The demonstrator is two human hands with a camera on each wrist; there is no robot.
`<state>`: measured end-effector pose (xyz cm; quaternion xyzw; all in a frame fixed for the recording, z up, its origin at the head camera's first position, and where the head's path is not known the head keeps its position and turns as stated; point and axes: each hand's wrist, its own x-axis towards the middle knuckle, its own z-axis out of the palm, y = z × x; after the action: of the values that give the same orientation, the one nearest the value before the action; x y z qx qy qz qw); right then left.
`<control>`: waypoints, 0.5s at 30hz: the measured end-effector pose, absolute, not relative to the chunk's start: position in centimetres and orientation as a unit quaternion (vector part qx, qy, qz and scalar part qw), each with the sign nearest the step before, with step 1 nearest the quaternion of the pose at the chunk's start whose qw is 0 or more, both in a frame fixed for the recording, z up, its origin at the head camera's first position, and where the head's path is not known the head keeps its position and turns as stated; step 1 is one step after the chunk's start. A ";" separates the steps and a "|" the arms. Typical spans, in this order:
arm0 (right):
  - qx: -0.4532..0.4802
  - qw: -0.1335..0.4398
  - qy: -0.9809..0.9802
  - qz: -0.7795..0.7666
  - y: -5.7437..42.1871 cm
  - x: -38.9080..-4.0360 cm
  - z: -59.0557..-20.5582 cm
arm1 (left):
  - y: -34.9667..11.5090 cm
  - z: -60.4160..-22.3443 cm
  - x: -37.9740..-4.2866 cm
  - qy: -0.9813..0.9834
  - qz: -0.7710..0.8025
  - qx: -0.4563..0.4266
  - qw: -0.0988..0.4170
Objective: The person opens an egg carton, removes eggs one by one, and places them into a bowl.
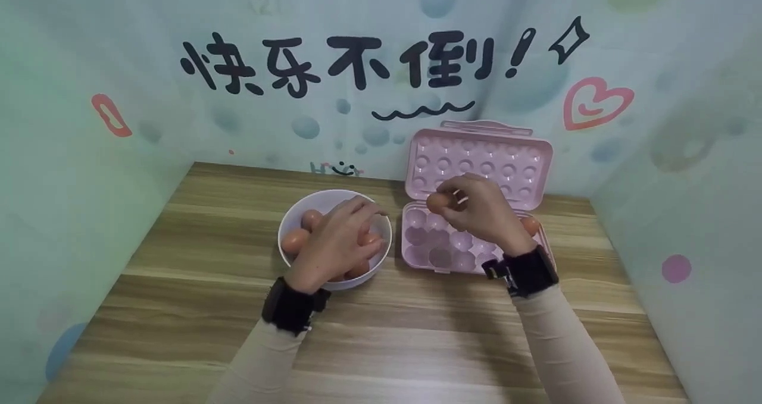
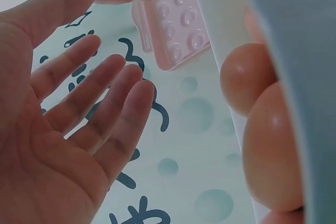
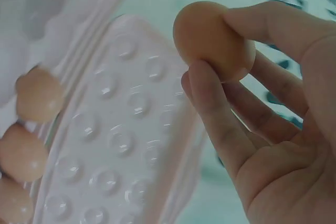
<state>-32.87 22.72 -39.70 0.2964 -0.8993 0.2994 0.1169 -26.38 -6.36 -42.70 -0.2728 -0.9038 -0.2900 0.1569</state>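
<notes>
A brown egg (image 3: 202, 38) is pinched between the thumb and fingers of my right hand (image 1: 482, 207), above the pink egg carton (image 1: 421, 267). The carton stands with its dimpled lid raised, and many cups show bare. Three brown eggs (image 3: 23, 153) sit along the carton's far row in the right wrist view; my right wrist hides most of them from the head view. Over the white bowl (image 1: 284, 228) is my left hand (image 1: 336, 246), its fingers spread and relaxed with nothing in them. Several brown eggs (image 1: 294, 241) lie in the bowl, partly covered by that hand.
Bowl and carton stand side by side on a wood-grain table (image 1: 381, 344), bowl on the left. Right behind the carton's lid hangs a printed backdrop (image 1: 369, 142) with black lettering. Similar light panels (image 1: 684, 213) border the table on both sides.
</notes>
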 end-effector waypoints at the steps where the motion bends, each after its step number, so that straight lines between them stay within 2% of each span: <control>1: 0.290 0.116 -0.895 0.318 22.7 -32.3 -39.6 | -6.3 -42.7 -26.4 -0.902 -0.292 -0.274 0.161; 11: 0.251 0.121 -0.855 0.438 21.4 -27.3 -40.2 | -5.1 -43.0 -26.1 -0.902 -0.266 -0.292 0.174; 15: 0.254 0.099 -0.826 0.494 20.8 -26.3 -40.4 | -4.8 -43.0 -26.0 -0.894 -0.275 -0.304 0.180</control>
<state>-26.26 20.84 -40.42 0.2537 -0.8255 0.4944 0.0989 -25.96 -4.77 -43.02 -0.3041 -0.8943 -0.2747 0.1795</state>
